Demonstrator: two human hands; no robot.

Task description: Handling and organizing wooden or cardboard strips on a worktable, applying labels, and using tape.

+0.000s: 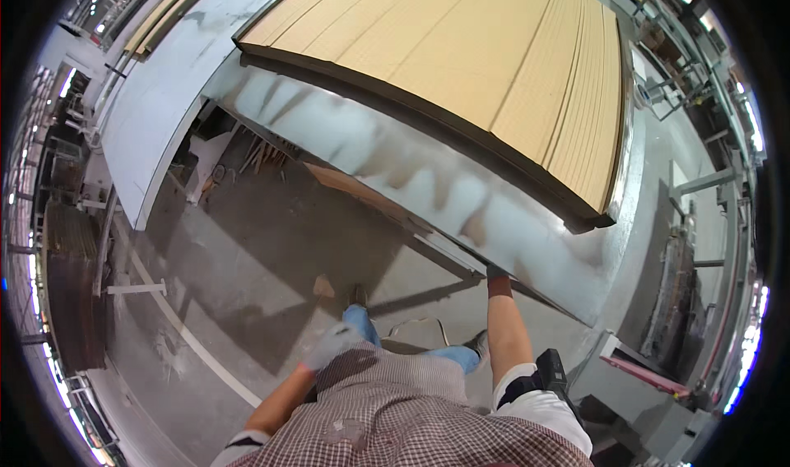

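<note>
A stack of long tan panels lies on a big grey table in front of me. My right hand, in a dark glove, reaches up to the table's near edge, and its fingers are hidden under that edge. My left hand, in a pale glove, hangs blurred above my left thigh and the floor. It touches nothing, and nothing shows in it. Below are my checked shirt and blue trousers.
A small wood block and a white painted line are on the concrete floor. Wood scraps lie under the table. Grey sheets lean at left. Metal frames and a red-edged part stand at right.
</note>
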